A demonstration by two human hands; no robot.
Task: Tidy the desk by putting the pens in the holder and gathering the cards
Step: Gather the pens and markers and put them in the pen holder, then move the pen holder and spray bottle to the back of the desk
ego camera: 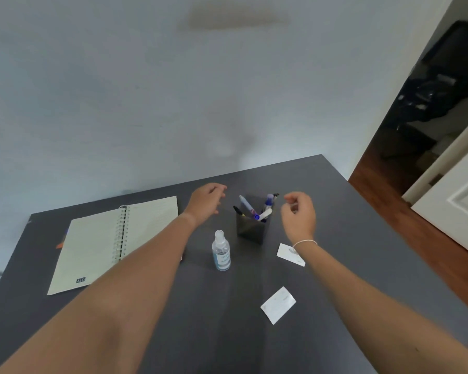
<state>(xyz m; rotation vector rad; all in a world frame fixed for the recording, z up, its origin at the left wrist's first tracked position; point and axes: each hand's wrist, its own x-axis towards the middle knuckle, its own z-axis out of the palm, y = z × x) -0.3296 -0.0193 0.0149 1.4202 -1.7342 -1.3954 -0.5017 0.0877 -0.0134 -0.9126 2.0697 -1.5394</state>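
Observation:
A dark square pen holder stands mid-desk with several pens sticking out of it. My left hand hovers to its left, fingers loosely apart and holding nothing. My right hand hovers to its right, fingers curled, with nothing visible in it. One white card lies flat under my right wrist, partly hidden by it. A second white card lies nearer to me on the desk.
A clear sanitizer bottle stands just in front of the holder. An open spiral notebook lies at the left of the grey desk. The wall runs behind the desk; a doorway opens at right.

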